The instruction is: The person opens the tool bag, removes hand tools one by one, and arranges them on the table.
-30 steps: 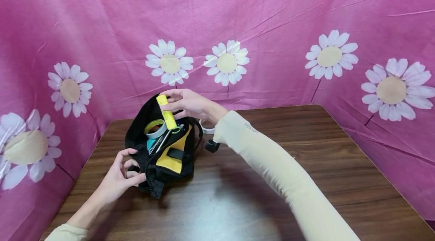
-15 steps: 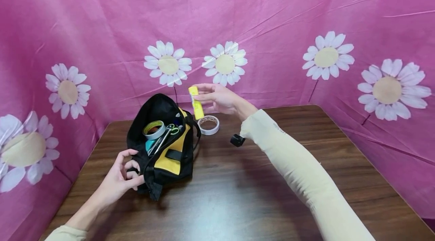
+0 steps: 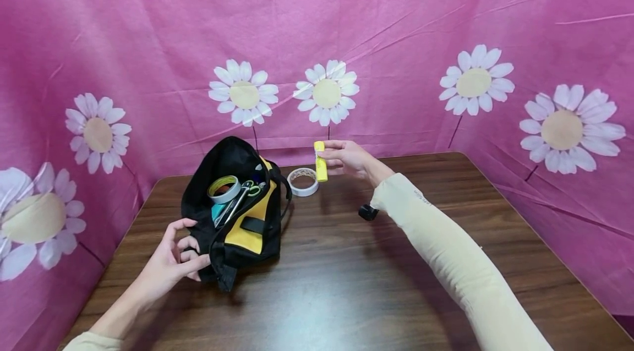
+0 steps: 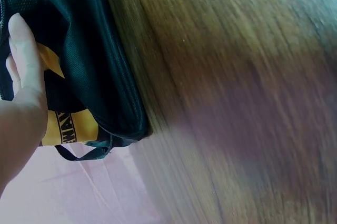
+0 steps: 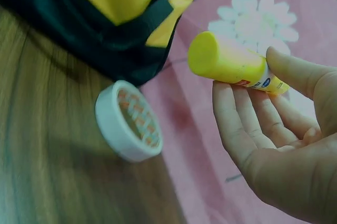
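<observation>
A black and yellow tool bag (image 3: 247, 232) stands unzipped at the left of the table. My left hand (image 3: 170, 257) grips the near left edge of its opening, thumb and fingers on the fabric; the left wrist view also has this hand (image 4: 26, 87) against the bag. Inside lie a roll of tape (image 3: 224, 190), scissors with green handles (image 3: 254, 190) and a teal thing partly hidden. With thumb and fingertips, my right hand (image 3: 349, 159) pinches a yellow glue stick (image 5: 229, 61), held upright above the table's back edge. Just left of it lies a white tape roll (image 5: 118, 124).
The wooden table (image 3: 396, 263) reaches back to a pink cloth (image 3: 396, 10) with printed daisies, which hangs close behind and at both sides. The bag's black strap (image 3: 287, 197) hangs on its right side, close to the white tape roll.
My right hand has carried the glue stick out from over the bag, rightward past the white tape roll, and then lower. The left hand stays at the bag's edge.
</observation>
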The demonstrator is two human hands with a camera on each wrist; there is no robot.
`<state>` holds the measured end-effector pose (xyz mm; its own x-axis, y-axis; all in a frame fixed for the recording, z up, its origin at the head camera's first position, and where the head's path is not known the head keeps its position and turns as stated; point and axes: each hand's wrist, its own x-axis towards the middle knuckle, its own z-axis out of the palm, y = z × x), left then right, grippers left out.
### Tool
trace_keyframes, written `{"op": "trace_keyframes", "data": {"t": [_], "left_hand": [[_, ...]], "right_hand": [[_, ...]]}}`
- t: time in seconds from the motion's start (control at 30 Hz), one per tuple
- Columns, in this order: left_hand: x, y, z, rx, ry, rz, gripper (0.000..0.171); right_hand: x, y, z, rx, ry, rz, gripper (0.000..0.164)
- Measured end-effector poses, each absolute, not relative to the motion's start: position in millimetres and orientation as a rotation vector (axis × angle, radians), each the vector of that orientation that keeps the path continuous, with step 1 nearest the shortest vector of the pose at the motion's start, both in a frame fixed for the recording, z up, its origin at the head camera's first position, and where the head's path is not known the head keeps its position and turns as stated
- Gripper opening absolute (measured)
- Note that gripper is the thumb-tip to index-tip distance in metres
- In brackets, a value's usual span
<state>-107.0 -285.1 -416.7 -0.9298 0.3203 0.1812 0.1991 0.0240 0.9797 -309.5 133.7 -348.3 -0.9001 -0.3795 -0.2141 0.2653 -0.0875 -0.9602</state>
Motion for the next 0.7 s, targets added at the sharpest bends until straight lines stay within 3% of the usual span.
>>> {"op": "trace_keyframes", "data": {"t": [0.5, 0.7], "left_hand": [[-106, -286, -421, 0.672, 2.095, 2.121, 0.076], [-107, -284, -421, 0.658, 2.095, 2.125, 0.076]], "right_hand": [[-322, 161, -415, -0.007, 1.823, -2.017, 0.052], [-327, 161, -428, 0.032, 1.878, -1.969, 0.059]]}}
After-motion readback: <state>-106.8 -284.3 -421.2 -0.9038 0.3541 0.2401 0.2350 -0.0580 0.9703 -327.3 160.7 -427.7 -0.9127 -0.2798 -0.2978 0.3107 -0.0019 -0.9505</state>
